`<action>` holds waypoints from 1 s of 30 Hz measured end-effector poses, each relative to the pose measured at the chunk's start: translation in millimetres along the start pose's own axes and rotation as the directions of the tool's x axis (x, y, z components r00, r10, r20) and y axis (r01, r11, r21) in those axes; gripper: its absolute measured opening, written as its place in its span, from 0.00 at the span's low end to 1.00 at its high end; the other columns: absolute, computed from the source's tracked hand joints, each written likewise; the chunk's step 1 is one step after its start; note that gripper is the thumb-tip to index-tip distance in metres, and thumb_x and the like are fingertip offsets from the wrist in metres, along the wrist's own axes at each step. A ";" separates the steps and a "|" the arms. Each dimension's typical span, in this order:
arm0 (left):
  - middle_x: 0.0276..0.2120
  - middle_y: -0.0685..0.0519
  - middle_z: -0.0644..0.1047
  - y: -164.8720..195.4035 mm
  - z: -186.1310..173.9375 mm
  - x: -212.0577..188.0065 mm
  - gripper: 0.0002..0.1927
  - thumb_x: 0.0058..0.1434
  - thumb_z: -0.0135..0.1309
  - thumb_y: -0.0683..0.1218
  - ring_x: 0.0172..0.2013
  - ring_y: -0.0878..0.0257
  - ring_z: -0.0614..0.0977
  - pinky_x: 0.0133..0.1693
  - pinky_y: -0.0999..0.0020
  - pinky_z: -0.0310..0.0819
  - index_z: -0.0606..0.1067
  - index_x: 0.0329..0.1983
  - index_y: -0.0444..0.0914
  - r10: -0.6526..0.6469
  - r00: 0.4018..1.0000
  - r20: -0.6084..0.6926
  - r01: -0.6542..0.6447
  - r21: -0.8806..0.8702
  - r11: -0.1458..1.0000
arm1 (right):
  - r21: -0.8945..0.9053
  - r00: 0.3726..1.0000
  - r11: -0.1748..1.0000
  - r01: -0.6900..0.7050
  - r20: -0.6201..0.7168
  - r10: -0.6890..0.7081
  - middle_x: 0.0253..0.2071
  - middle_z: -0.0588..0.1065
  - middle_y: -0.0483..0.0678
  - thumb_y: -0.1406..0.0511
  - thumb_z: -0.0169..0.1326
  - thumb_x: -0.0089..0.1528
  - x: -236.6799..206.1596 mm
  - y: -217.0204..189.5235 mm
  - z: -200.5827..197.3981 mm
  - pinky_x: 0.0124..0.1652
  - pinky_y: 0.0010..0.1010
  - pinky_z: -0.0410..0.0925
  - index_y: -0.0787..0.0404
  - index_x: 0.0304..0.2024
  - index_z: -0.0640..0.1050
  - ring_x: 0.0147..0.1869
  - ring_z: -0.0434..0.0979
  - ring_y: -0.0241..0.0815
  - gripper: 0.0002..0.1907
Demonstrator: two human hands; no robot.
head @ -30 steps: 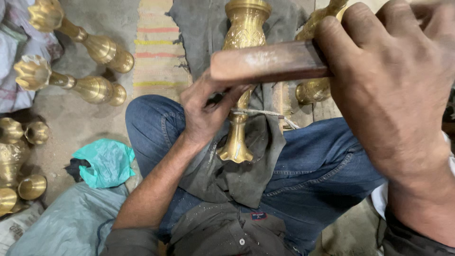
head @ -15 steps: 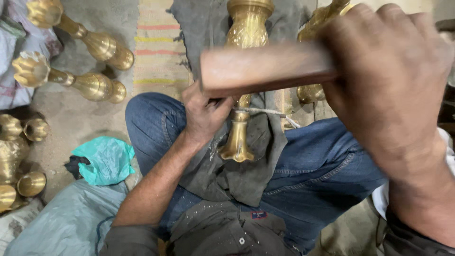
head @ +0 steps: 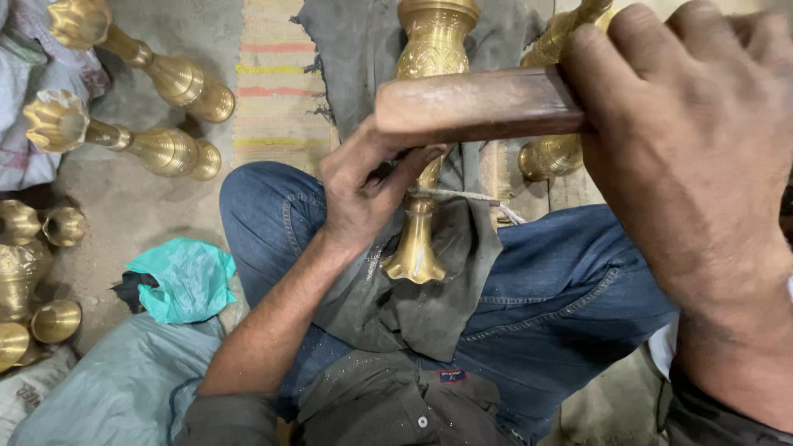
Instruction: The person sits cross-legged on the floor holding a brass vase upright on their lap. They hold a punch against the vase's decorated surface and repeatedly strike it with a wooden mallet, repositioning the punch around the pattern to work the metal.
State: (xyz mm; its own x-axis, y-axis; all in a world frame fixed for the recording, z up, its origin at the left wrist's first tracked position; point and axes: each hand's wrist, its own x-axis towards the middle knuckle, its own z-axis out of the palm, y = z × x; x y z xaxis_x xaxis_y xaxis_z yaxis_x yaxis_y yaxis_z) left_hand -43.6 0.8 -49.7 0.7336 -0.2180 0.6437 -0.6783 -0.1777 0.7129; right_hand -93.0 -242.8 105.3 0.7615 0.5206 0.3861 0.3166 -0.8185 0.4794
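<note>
A brass vase (head: 429,58) lies lengthwise across my lap on a dark grey cloth (head: 429,289), its fluted mouth (head: 413,260) pointing toward me. My left hand (head: 363,194) pinches a small tool against the vase's narrow neck; the tool is mostly hidden by my fingers. My right hand (head: 694,157) is raised close to the camera and grips a brown wooden block (head: 475,103) that hangs above the vase and hides part of it. A thin cord (head: 462,196) crosses the neck.
Two finished brass vases (head: 140,66) (head: 124,140) lie on the floor at the upper left. More brass pieces (head: 33,272) crowd the left edge. A teal plastic bag (head: 186,277) lies beside my left knee. Another brass vase (head: 553,153) lies behind the block. A striped mat (head: 277,91) covers the floor.
The wooden block in my right hand has shifted slightly left and down over the vase. My left hand stays at the neck.
</note>
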 end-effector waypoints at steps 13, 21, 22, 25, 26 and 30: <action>0.44 0.50 0.81 -0.2 -0.5 -1.1 0.14 0.70 0.65 0.39 0.44 0.64 0.86 0.42 0.72 0.87 0.77 0.56 0.38 0.036 0.999 0.012 -0.035 -0.047 0.998 | 0.117 0.998 0.992 -0.053 0.046 0.048 0.41 0.72 0.48 0.69 0.62 0.60 2.8 -3.5 0.2 0.49 0.39 0.66 0.60 0.45 0.71 0.47 0.76 0.47 0.15; 0.43 0.52 0.80 -0.5 3.9 2.4 0.16 0.67 0.66 0.41 0.41 0.65 0.86 0.41 0.73 0.88 0.77 0.56 0.37 -0.016 0.999 0.035 0.018 -0.065 0.998 | 0.283 0.992 0.952 -0.117 0.085 0.097 0.41 0.70 0.50 0.69 0.60 0.59 -6.9 2.2 8.2 0.49 0.38 0.64 0.61 0.47 0.71 0.48 0.73 0.50 0.16; 0.40 0.53 0.80 0.2 3.1 2.1 0.17 0.66 0.68 0.42 0.40 0.65 0.86 0.39 0.73 0.86 0.77 0.56 0.36 -0.036 0.999 0.035 0.037 -0.030 0.999 | 0.303 0.990 0.944 -0.127 0.096 0.103 0.40 0.69 0.50 0.69 0.60 0.59 -6.5 2.3 8.4 0.48 0.38 0.64 0.61 0.47 0.71 0.47 0.72 0.50 0.16; 0.48 0.48 0.80 2.5 0.8 0.7 0.12 0.71 0.63 0.39 0.44 0.63 0.87 0.42 0.72 0.87 0.77 0.57 0.37 0.005 0.999 0.046 0.001 -0.117 0.993 | 0.238 0.990 0.965 -0.108 0.118 0.082 0.40 0.70 0.48 0.68 0.62 0.59 -3.5 2.1 7.7 0.49 0.38 0.65 0.60 0.45 0.71 0.46 0.73 0.49 0.15; 0.46 0.49 0.80 2.1 1.0 1.3 0.13 0.70 0.65 0.40 0.43 0.63 0.86 0.41 0.72 0.86 0.77 0.55 0.37 0.011 0.999 0.041 -0.009 -0.062 0.998 | 0.237 0.992 0.966 -0.099 0.105 0.076 0.40 0.72 0.49 0.67 0.63 0.59 -2.9 2.2 6.0 0.48 0.39 0.65 0.61 0.45 0.72 0.46 0.74 0.49 0.15; 0.46 0.49 0.80 1.0 3.6 3.1 0.12 0.68 0.65 0.41 0.43 0.62 0.86 0.41 0.72 0.88 0.78 0.53 0.37 0.019 0.999 0.043 -0.016 -0.057 0.998 | 0.187 0.994 0.980 -0.071 0.092 0.055 0.40 0.73 0.49 0.67 0.64 0.60 -0.6 -0.2 2.8 0.47 0.39 0.66 0.61 0.45 0.73 0.45 0.75 0.49 0.15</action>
State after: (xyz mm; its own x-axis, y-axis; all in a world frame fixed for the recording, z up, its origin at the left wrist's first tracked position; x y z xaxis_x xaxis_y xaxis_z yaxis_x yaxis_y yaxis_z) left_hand -42.2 -3.6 -48.0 0.7184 -0.2627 0.6442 -0.6866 -0.1188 0.7172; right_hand -91.9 -243.7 102.7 0.8267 0.4504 0.3373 0.3615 -0.8845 0.2951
